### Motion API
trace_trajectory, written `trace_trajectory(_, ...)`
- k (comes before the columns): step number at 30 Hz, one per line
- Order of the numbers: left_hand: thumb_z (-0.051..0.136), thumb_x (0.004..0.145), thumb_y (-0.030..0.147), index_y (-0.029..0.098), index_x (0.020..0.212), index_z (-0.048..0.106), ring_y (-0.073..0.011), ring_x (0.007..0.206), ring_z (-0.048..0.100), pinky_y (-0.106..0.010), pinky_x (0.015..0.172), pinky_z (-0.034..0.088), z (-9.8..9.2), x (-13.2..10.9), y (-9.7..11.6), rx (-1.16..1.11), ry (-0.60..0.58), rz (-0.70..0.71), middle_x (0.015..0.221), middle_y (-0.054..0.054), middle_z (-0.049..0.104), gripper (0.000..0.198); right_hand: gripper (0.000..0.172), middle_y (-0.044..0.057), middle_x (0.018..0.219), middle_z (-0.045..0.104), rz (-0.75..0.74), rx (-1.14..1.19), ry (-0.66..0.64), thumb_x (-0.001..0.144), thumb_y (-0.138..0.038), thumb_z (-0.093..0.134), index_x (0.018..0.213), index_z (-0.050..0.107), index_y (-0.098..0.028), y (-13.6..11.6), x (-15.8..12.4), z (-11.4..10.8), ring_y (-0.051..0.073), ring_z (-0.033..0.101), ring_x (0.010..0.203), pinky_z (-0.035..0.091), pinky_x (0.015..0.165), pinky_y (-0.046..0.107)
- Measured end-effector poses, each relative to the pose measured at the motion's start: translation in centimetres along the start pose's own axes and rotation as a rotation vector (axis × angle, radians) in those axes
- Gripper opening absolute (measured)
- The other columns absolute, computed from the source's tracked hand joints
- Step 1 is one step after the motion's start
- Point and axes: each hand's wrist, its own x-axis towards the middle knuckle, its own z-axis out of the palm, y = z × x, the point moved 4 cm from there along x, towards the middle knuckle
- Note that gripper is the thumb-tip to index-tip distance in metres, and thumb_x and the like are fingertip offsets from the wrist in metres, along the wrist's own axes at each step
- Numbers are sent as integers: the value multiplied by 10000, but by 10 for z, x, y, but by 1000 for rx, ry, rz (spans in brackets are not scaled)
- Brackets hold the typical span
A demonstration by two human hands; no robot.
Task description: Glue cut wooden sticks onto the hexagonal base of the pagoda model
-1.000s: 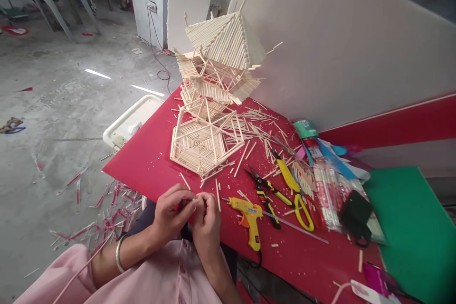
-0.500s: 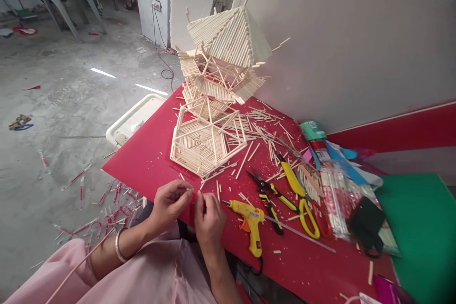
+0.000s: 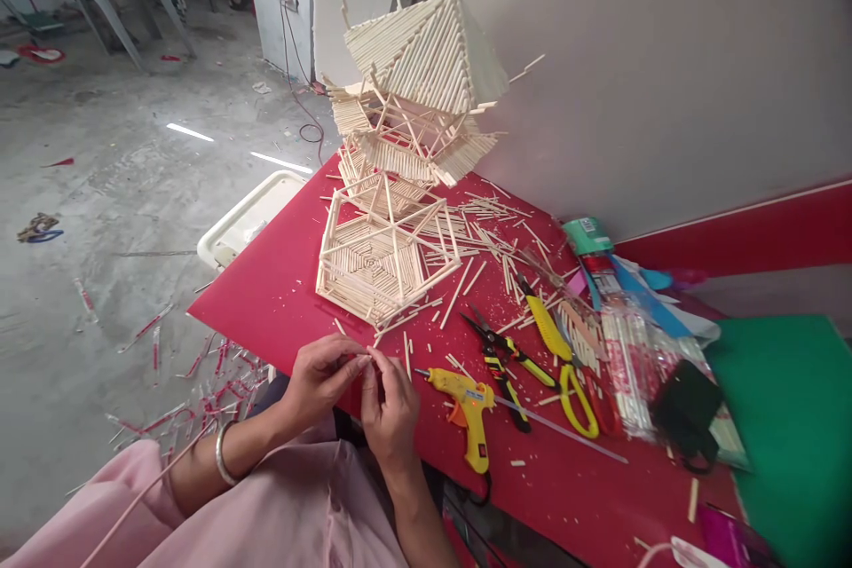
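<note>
Across the red tabletop (image 3: pixel 259 293), toward the wall, rises a tiered tower (image 3: pixel 413 62) of pale sticks, its peaked roof ribbed with them; at the far right lies a flat green board (image 3: pixel 785 408); in front of the tower sits an open hexagonal frame (image 3: pixel 392 257), built of the same sticks, with spokes over a spiral-laid base; beside the green board are clear packets (image 3: pixel 626 364) of wrapped sticks; to their left lie yellow-handled scissors (image 3: pixel 578 404), then black-and-yellow cutters (image 3: pixel 498 362).

At the table's near edge, just before the frame, the left hand (image 3: pixel 326 382) and right hand (image 3: pixel 390 399) meet at the fingertips; the left thumb and forefinger are pinched narrow on what looks like a pale sliver (image 3: pixel 367 355), held between the hands; fingers hide whether the right hand grips it too; right of that hand a yellow glue gun (image 3: pixel 466 408) lies on its side, nozzle toward the hand; loose sticks (image 3: pixel 485 235) scatter behind the tools.
</note>
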Motion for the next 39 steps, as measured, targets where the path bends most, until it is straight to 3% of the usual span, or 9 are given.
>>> trace_trajectory(10, 659, 877, 325, 196, 829, 771, -175, 671, 620, -272, 674, 473, -1, -1, -2, 15, -37, -36, 740, -75, 715, 177, 298, 105, 1012, 739, -12, 1, 28, 997, -204, 467, 1262, 601, -184, -2, 1, -1, 188, 717, 907, 590, 784, 313)
trace_trajectory(16, 707, 834, 330, 198, 813, 779, -162, 654, 601, -258, 657, 469, -3, 2, 0, -8, -26, -67, 719, -62, 708, 152, 201, 69, 911, 730, 24, 31, 74, 1001, -202, 483, 1115, 648, -184, 1, 1, -2, 153, 706, 834, 573, 753, 268)
trace_trajectory(23, 820, 703, 361, 173, 849, 775, -115, 559, 511, -230, 551, 432, -1, 2, -4, -214, -56, -259, 679, -31, 664, 243, 204, 52, 882, 720, 65, 58, 120, 1014, -242, 462, 1025, 662, -198, 0, 3, -4, 148, 695, 828, 566, 764, 279)
trace_trajectory(28, 834, 679, 402, 179, 741, 778, -161, 659, 602, -245, 603, 473, 0, 2, -1, -216, -66, -316, 700, -57, 709, 238, 218, 55, 872, 730, 84, 54, 127, 1011, -247, 466, 1021, 678, -196, -5, -1, -7, 155, 703, 823, 568, 759, 281)
trace_trajectory(33, 868, 618, 432, 158, 710, 756, -86, 450, 456, -211, 444, 368, 3, -3, 3, -299, -9, -466, 488, 8, 581, 310, 246, 85, 945, 744, 75, -59, 213, 996, -220, 483, 1160, 662, -179, -1, -6, -37, 161, 705, 827, 558, 746, 274)
trace_trajectory(39, 892, 579, 404, 137, 735, 715, -67, 383, 450, -182, 373, 304, 14, -6, -4, -454, -8, -574, 481, -3, 602, 356, 212, 94, 902, 738, 141, -281, 338, 960, -252, 555, 1083, 700, -158, 29, -14, -96, 148, 666, 716, 493, 587, 232)
